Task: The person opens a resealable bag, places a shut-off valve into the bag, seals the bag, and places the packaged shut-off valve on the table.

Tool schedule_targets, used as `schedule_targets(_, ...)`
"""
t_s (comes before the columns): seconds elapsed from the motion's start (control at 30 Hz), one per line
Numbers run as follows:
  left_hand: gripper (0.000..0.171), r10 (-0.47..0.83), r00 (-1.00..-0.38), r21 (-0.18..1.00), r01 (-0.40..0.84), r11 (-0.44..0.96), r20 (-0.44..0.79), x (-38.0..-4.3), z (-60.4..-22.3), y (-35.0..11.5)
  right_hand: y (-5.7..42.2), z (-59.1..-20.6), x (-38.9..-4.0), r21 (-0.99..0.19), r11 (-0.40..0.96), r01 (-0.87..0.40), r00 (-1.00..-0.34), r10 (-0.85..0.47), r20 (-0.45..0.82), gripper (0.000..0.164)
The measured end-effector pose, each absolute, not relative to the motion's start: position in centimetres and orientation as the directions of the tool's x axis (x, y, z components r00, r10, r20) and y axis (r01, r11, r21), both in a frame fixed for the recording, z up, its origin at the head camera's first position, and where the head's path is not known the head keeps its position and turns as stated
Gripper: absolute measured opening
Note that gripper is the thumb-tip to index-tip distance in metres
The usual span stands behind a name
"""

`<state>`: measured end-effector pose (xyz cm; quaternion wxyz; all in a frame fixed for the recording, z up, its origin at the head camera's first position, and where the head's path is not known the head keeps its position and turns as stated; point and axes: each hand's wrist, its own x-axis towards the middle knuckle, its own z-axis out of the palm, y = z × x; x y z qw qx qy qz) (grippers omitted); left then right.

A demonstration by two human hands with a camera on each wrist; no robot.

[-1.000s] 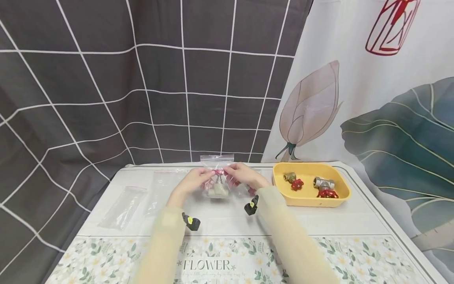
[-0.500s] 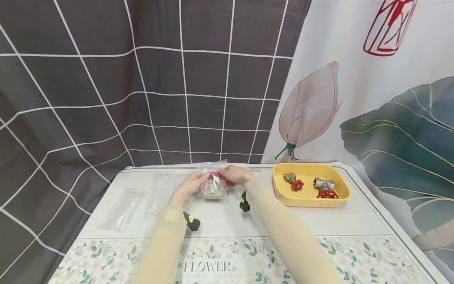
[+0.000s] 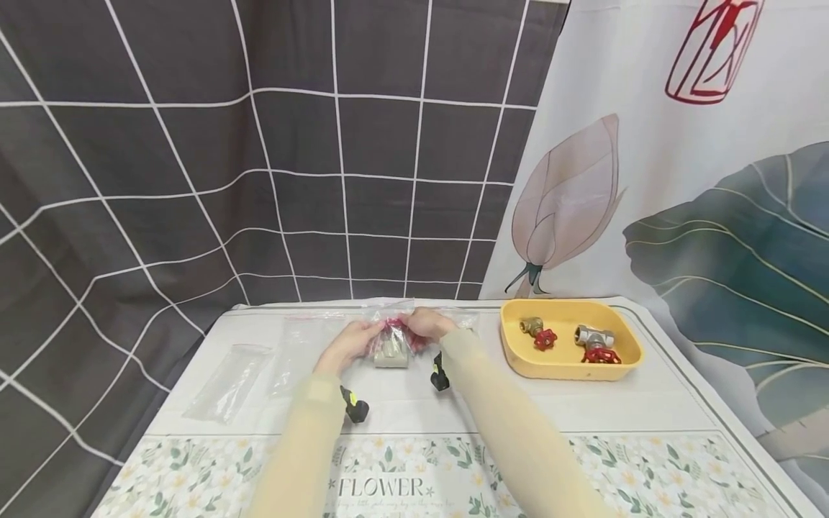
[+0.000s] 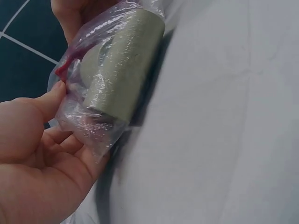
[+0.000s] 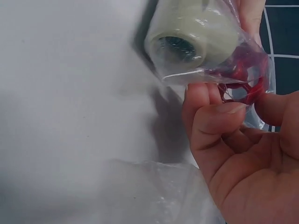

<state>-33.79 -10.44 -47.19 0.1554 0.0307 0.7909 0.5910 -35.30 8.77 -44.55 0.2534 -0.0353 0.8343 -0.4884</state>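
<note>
Between both hands in the head view is a valve [image 3: 391, 354] inside a clear zip bag [image 4: 100, 135]. Its tube-shaped body looks pale grey-green, and a red handwheel [image 5: 243, 79] shows through the plastic. My left hand [image 3: 348, 345] holds the bagged valve from the left, thumb at the wheel's edge and fingers curled under the bag in the left wrist view. From the other side my right hand [image 3: 427, 324] pinches the wheel through the plastic. The body's lower end is at or just above the table; I cannot tell which.
At the right stands a yellow tray [image 3: 576, 370] with a brass valve [image 3: 532, 326] and a silver valve [image 3: 592, 337], both red-wheeled. Flat clear bags [image 3: 229, 385] lie at the left, and more plastic [image 5: 168, 191] lies under the right hand. A gridded dark curtain [image 3: 382, 201] hangs behind.
The bagged valve has shifted slightly left and lower, and the bag's upright top has tilted and folded down. My right hand and forearm have moved inward to the left.
</note>
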Motion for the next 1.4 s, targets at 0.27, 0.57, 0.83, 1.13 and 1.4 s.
schedule_targets(0.27,0.035,0.191,-0.965,0.935,-0.108,0.338,-0.181,-33.5,-47.2,-9.9,8.7,-44.7,-35.0,-0.826,0.517,0.224,-0.869,-0.278,-0.409,0.049)
schedule_targets(0.57,0.034,0.181,-0.964,0.929,-0.121,0.349,-0.193,-33.2,-47.0,-9.6,8.7,-44.8,-34.7,-0.818,0.534,0.215,-0.874,-0.268,-0.405,0.051)
schedule_targets(0.83,0.04,0.18,-0.964,0.91,-0.112,0.398,-0.197,-33.0,-46.4,-9.9,9.0,-43.6,-34.8,-0.809,0.55,0.205,-0.884,-0.252,-0.395,0.04)
schedule_targets(1.13,0.051,0.196,-0.958,0.91,-0.119,0.398,-0.211,-32.7,-46.0,-10.6,9.3,-42.9,-34.7,-0.797,0.561,0.225,-0.88,-0.234,-0.413,0.051)
schedule_targets(1.4,0.048,0.179,-0.968,0.867,-0.068,0.494,-0.178,-32.3,-44.5,-12.6,9.6,-42.2,-34.1,-0.761,0.634,0.14,-0.91,-0.221,-0.351,0.047)
